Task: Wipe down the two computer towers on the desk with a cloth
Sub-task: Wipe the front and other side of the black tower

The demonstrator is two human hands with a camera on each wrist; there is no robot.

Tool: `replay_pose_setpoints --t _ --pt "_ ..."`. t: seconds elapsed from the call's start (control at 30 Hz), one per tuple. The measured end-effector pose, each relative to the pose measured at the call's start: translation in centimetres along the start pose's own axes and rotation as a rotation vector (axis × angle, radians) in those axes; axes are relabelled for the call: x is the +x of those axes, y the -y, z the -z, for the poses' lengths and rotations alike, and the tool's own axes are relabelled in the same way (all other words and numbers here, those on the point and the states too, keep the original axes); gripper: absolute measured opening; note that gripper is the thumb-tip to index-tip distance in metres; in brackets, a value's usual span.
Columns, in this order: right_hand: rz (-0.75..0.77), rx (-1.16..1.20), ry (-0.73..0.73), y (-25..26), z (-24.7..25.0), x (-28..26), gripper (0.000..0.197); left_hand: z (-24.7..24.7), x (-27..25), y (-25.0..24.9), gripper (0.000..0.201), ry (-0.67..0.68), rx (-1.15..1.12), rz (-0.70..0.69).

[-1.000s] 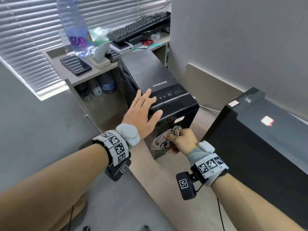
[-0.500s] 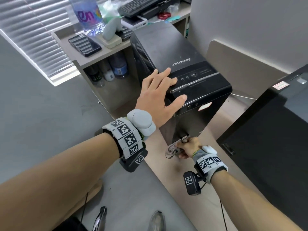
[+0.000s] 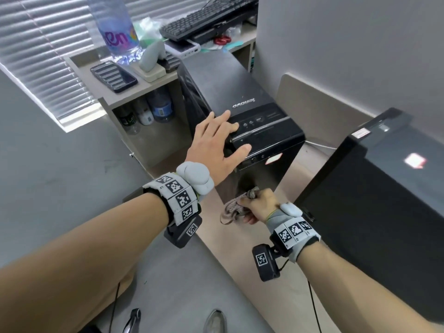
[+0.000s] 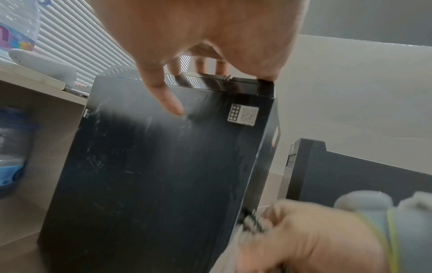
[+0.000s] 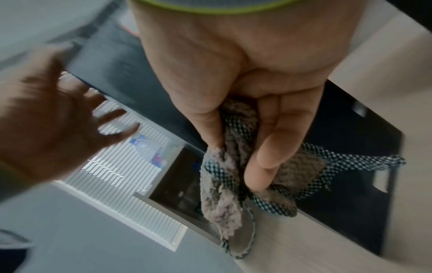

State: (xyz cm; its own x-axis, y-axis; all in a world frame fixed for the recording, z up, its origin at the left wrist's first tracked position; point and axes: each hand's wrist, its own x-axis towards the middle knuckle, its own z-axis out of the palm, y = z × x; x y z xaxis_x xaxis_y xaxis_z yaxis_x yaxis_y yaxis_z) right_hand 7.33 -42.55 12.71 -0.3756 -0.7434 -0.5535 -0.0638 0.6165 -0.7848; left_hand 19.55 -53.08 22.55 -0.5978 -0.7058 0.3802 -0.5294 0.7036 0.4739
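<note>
A black computer tower [image 3: 242, 92] with a Lenovo logo stands on the wooden desk [image 3: 240, 260], its front panel facing me. My left hand [image 3: 216, 145] lies flat on its top front corner, fingers straight. My right hand [image 3: 258, 206] grips a bunched grey-brown cloth [image 3: 234, 207] with a checked hem [image 5: 233, 184], low against the tower's front panel near the desk surface. In the left wrist view the tower's dark side panel [image 4: 151, 175] shows smears and a white sticker. A second black tower [image 3: 384, 188] stands to the right.
A shelf unit [image 3: 149, 90] behind the first tower carries a phone [image 3: 113, 76], a large water bottle [image 3: 115, 27], a keyboard [image 3: 206, 16] and small items. Bottles stand in the compartment below. A grey partition wall [image 3: 348, 44] runs behind both towers.
My right hand with the cloth has slid down the first tower's front panel, from the middle to near its base. My left hand has stayed on the top front corner.
</note>
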Motion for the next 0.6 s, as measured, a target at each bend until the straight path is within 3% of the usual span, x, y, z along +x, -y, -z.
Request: replay_pose_setpoints --t 0.2,0.6 --pt "0.159 -0.004 -0.008 5.2 2.4 -4.8 0.025 0.3 0.0 -0.2 0.067 0.003 0.016 0.012" --pt "0.25 0.025 -0.028 7.1 4.0 -6.3 0.021 0.0 0.0 0.1 0.064 -0.017 0.008 0.003"
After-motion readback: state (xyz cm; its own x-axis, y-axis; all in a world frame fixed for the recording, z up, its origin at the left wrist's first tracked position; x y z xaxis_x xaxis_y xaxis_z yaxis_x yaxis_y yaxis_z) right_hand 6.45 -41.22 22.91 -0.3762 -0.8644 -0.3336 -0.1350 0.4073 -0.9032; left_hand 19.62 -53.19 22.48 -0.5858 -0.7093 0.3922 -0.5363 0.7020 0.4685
